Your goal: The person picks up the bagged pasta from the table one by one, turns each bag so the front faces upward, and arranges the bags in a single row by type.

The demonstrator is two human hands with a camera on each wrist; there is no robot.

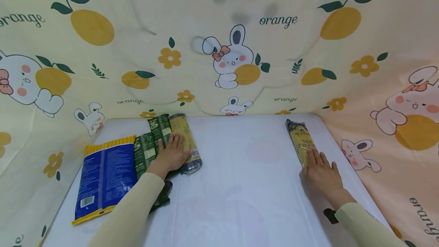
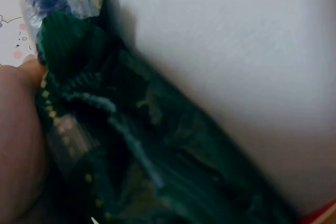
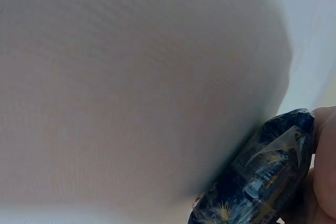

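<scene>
The table (image 1: 247, 186) carries two groups of packets, one under each hand, well apart from each other.

Right side, nearest: the right hand (image 1: 320, 172) lies palm down on the near end of a single yellow packet (image 1: 299, 138). The fingers are straight and flat, not curled round it; this reads as pressing the packet onto the table so that it stays in line. The packet runs away from the person, close to the table's right edge. In the right wrist view its dark blue end (image 3: 262, 182) shows next to a finger.

Left side: the left hand (image 1: 171, 154) rests across a row of packets laid side by side. Its fingers are extended and spread over the green packets (image 1: 154, 140) and a second yellow packet (image 1: 185, 140) with a blue end; nothing is gripped. A flat hand over several packets at once probably keeps the row together. The left wrist view shows dark green wrapping (image 2: 157, 150) against the hand, but is too blurred to show the finger positions.

Left of this row lies a larger blue bag (image 1: 103, 178) with yellow ends, just beside the green packets and untouched.

Farthest: a printed cloth (image 1: 226, 48) with rabbits and oranges rises behind and around the table.
</scene>
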